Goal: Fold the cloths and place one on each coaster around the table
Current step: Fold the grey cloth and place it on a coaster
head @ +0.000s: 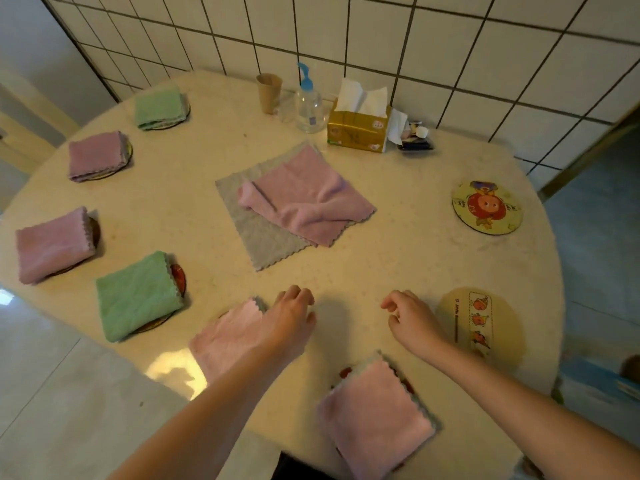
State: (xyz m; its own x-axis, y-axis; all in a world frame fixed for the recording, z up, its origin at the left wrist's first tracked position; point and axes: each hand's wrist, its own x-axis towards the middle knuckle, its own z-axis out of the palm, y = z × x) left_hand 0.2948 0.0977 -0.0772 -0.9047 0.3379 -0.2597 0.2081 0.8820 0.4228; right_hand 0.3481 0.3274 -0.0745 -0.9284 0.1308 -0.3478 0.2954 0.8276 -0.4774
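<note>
Left hand (pixel 291 318): fingers loosely curled, holding nothing, its wrist over a folded pink cloth (pixel 225 336). Right hand (pixel 410 318): loosely curled, empty (bare coaster (pixel 502 323) just beside). Unfolded cloths (pixel 294 202) mid-worktop (pixel 398 258).

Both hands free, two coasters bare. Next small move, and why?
Probably reach both hands to the unfolded pink cloth at the table's centre and start folding it. The left hand and right hand hold nothing, six cloths already sit folded, and the round cartoon coaster and near-right coaster lie bare.
</note>
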